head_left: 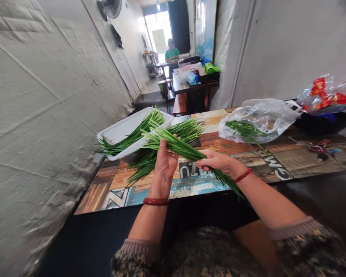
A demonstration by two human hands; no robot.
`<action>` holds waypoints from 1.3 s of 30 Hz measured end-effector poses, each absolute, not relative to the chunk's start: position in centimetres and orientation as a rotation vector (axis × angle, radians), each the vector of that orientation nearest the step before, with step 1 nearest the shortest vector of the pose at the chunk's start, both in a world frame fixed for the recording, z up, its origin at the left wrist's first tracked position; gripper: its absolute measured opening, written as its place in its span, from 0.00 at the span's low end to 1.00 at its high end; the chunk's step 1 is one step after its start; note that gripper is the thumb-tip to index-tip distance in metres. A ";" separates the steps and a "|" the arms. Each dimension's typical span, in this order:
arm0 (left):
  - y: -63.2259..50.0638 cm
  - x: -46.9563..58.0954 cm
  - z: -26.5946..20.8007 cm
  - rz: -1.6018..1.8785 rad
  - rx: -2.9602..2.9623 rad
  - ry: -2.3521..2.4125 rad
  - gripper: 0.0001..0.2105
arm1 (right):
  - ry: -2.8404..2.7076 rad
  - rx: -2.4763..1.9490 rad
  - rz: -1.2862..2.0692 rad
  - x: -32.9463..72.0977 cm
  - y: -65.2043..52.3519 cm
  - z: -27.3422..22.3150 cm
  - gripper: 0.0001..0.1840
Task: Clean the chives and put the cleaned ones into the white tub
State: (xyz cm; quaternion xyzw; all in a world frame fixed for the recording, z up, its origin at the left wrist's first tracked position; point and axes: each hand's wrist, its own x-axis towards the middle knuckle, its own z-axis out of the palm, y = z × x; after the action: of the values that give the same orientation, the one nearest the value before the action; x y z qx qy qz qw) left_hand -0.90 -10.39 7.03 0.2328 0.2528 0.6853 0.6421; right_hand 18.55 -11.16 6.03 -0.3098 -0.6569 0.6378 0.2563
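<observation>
I hold a bunch of long green chives (181,147) slanting across the front of a patterned wooden table (276,159). My left hand (165,162) cups the bunch from below near its middle, fingers around the stalks. Lower on the stems, my right hand (219,161) pinches the same bunch. A loose pile of chives (161,144) lies on the table behind my hands. More chives (132,135) lie in a white rectangular tray (118,130) at the table's left.
A clear plastic bag (259,119) with greens lies at the right. Behind it stands a dark bin with a red-printed bag (325,94). A wall runs close along the left. Far back, a person sits at another table (190,84) loaded with containers.
</observation>
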 end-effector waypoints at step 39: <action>-11.8 -0.4 5.3 1.162 0.769 0.440 0.31 | -1.096 -0.587 2.312 16.5 -13.9 5.5 0.07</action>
State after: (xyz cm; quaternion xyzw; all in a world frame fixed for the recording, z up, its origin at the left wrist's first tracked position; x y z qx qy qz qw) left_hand -0.35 -11.77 5.27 0.3513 0.2007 0.5306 0.7449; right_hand 16.51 -13.95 5.52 -0.2164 -0.4036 0.8515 0.2555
